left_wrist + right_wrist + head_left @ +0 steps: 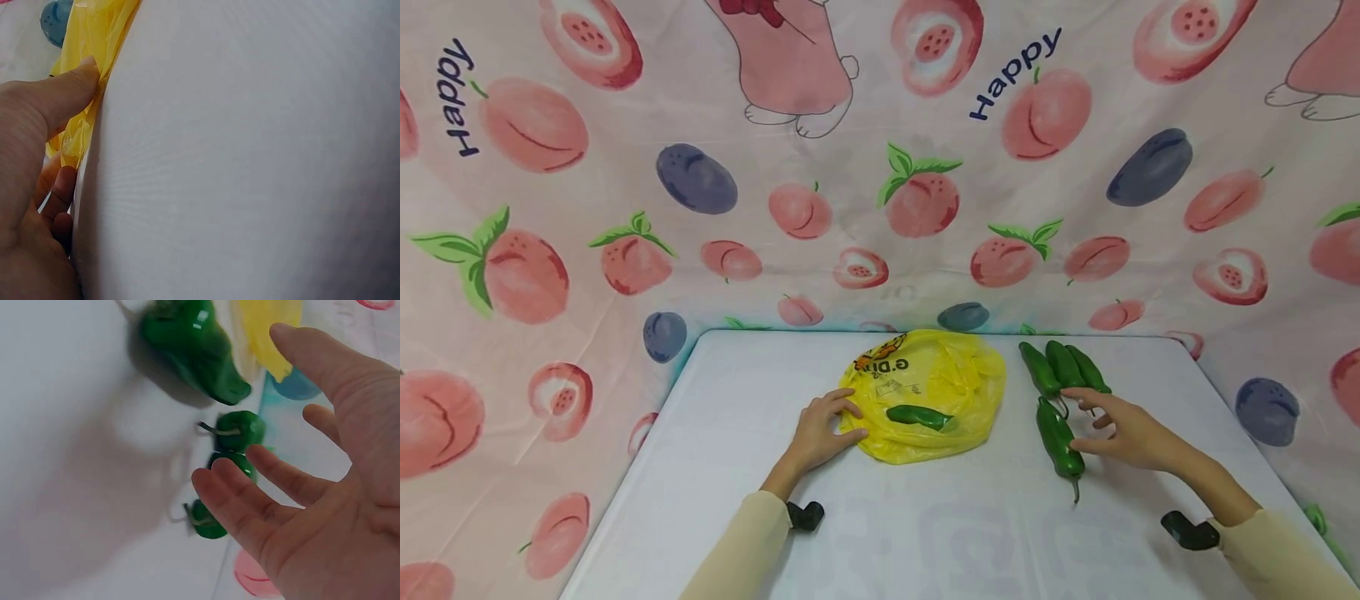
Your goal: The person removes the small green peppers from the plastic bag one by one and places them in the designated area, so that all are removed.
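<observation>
Two bare hands are seen, left hand [820, 433] and right hand [1126, 435]. Long pale cream sleeves [741, 546] are worn to the wrists. A small black wrist-mounted camera unit [806, 515] is strapped under each wrist.

Yellow plastic bag [940, 392]: thin, crinkled, slightly shiny. Green peppers [1060, 371]: glossy, smooth skin. White tabletop [925, 533]: matt, smooth. Peach-print backdrop cloth [700, 125]: soft, creased.

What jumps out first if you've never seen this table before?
A yellow bag lies mid-table with one green pepper on it, the left hand gripping its edge. To its right lie four more peppers; the right hand reaches open over them. A peach-print cloth hangs behind.
</observation>
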Available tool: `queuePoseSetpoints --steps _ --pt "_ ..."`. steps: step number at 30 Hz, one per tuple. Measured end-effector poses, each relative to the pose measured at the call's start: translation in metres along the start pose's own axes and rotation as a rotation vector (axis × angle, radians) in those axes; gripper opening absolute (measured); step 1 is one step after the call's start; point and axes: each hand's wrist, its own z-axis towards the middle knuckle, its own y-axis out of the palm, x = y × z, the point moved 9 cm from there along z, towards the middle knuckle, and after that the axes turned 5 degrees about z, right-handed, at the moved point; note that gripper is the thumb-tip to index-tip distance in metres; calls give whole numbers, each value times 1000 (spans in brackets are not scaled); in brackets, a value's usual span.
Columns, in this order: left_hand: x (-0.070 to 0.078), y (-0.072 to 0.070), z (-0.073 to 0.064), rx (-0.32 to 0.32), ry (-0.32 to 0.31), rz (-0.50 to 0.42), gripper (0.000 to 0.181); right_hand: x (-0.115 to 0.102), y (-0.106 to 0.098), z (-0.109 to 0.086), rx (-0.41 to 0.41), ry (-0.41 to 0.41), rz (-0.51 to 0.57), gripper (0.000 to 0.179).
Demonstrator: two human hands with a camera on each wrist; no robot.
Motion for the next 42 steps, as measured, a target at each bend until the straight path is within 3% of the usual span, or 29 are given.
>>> queuePoseSetpoints --steps 7,20,42 --pt "0 0 0 -4 0 8 22 -10 -17 3 76 -71 -7 83" --pt "-3 2 -3 -12 -25 5 22 -22 -22 18 160 -118 -9 85" --pt "0 -1 -1 -5 -2 -6 22 -57 -11 60 68 -163 36 80"
